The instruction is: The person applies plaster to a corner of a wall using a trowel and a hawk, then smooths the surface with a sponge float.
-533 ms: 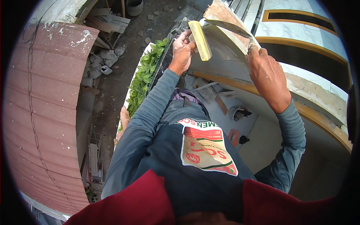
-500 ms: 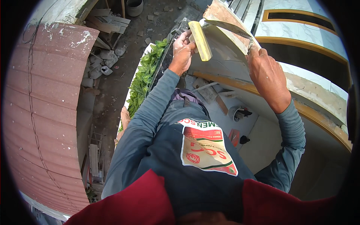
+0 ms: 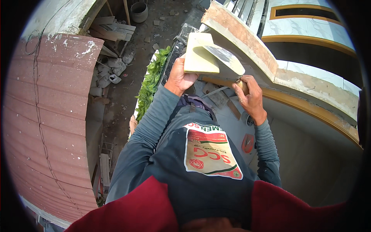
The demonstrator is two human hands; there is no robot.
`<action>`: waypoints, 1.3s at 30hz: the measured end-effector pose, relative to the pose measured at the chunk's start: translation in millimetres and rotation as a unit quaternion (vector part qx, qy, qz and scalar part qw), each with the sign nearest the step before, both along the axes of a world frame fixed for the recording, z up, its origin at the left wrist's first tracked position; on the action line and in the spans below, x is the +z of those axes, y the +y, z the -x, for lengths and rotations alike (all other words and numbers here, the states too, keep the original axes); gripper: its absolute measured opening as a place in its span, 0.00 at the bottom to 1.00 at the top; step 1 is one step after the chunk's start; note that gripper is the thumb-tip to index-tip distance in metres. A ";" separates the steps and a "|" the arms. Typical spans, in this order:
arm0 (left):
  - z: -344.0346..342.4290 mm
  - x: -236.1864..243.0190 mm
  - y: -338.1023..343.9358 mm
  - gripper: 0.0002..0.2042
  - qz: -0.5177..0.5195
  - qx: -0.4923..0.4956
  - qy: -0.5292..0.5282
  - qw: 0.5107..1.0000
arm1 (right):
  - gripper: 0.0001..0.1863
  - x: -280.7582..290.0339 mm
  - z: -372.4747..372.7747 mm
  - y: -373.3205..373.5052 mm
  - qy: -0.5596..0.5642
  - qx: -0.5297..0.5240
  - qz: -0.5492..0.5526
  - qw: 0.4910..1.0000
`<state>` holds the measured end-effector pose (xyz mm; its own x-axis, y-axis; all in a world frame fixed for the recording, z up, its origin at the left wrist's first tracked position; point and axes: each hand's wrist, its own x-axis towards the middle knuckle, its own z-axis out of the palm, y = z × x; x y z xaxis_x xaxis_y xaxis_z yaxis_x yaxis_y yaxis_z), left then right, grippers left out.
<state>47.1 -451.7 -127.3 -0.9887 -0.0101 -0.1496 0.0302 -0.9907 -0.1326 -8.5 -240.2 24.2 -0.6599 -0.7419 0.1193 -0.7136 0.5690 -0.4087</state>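
Observation:
My left hand [image 3: 180, 75] grips a yellow rectangular plastering float [image 3: 198, 58] from behind, its flat face turned up toward me. Most of the left fingers are hidden by the float. In my right hand [image 3: 251, 98] is a trowel [image 3: 228, 60], held by its rounded wooden handle. The trowel's metal blade reaches left over the float's face, and its tip seems to touch or nearly touch it. Grey smears mark the blade. Just beyond both tools runs a curved concrete ledge [image 3: 247, 36] with a rough, brownish top.
Green artificial leaves [image 3: 148, 91] line a white edge on my left. Past them lies a reddish corrugated roof [image 3: 58, 116] with a cable across it. Far below are rubble and a grey bucket [image 3: 139, 12]. On the right runs a yellow-brown trim [image 3: 297, 103]; a red object [image 3: 247, 143] lies lower down.
The float has turned from nearly edge-on to face up. My right hand has drawn the trowel down and left, away from the ledge, bringing the blade over the float.

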 end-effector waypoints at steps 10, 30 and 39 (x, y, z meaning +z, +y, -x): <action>-9.1 -19.9 -8.4 0.18 -0.102 0.005 -0.008 0.995 | 0.15 -26.7 -28.3 40.9 -0.022 -0.065 0.050 0.996; -32.5 -9.5 -28.2 0.18 0.096 -0.035 -0.008 0.995 | 0.16 -21.9 31.1 28.1 -0.038 -0.060 0.000 0.997; -44.3 -18.8 -40.1 0.18 0.099 -0.004 -0.018 0.995 | 0.14 -13.0 43.4 35.5 -0.004 -0.037 -0.055 0.998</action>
<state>91.4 -491.8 -146.2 -0.9828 -0.0341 -0.1816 0.0225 -0.9976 0.0656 -51.9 -204.8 11.2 -0.7137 -0.6996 0.0346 -0.6650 0.6613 -0.3471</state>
